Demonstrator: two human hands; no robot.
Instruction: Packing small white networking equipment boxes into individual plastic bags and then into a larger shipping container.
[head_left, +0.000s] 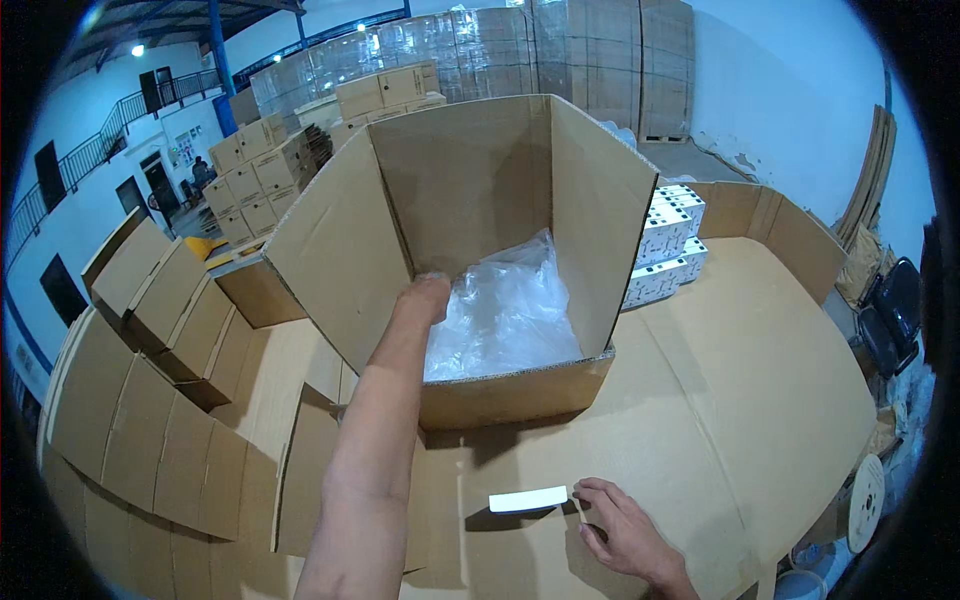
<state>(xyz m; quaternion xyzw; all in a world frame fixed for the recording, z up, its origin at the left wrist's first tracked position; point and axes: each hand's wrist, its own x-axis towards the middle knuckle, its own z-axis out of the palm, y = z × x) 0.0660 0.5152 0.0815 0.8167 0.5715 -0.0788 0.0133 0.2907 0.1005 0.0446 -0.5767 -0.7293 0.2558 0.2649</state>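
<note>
My left hand (430, 293) reaches into a large open cardboard box (510, 400), at the left edge of a heap of clear plastic bags (505, 315). Its fingers look curled, and whatever they hold is hidden. On the cardboard-covered table (670, 440) in front lies a small white box (528, 499), narrow and casting a shadow. My right hand (625, 533) is just right of that box, thumb and fingers apart, its fingertips close to the box's end; contact is hard to make out.
White printed boxes (665, 245) are stacked behind the large box's right side. Open cardboard cartons (150, 430) stand in rows at the left. A cardboard rim (770, 225) edges the table's far right. Beyond are stacked cartons (250, 180), a dark chair (890, 315) and a white spool (866, 503).
</note>
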